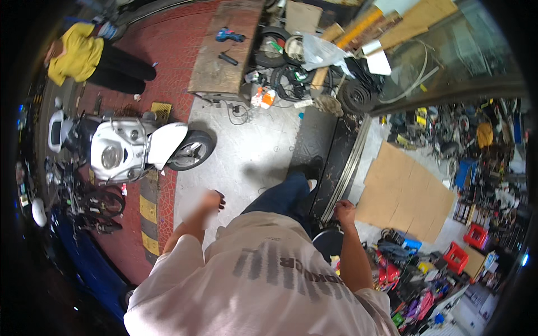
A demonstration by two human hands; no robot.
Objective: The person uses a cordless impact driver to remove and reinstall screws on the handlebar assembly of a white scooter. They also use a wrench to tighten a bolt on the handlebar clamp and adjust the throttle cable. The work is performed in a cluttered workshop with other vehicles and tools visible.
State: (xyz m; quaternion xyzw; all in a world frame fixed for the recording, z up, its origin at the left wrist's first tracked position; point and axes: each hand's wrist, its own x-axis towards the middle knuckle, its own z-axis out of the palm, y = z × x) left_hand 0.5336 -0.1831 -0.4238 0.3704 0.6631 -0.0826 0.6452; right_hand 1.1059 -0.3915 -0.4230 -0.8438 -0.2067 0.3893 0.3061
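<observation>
My left hand (213, 200) hangs beside my body over the pale floor, nothing in it. Its fingers are loosely bent with small gaps between them, and the wrist behind it is blurred. On the other side, my right hand (344, 210) is curled closed near the door track (346, 173), and no object shows in it. Neither hand touches anything. Nearest to the left hand is a white motor scooter (126, 150); close to the right hand lies a flattened cardboard sheet (406, 193).
A wooden bench (216, 73) holds a blue power drill (230, 35) and a black tool (227, 58). Tyres (272, 47) and scrap crowd beside it. A person in yellow (78, 53) stands far left. Red stools (455, 259) and piled parts fill the right. A striped kerb (149, 210) runs left.
</observation>
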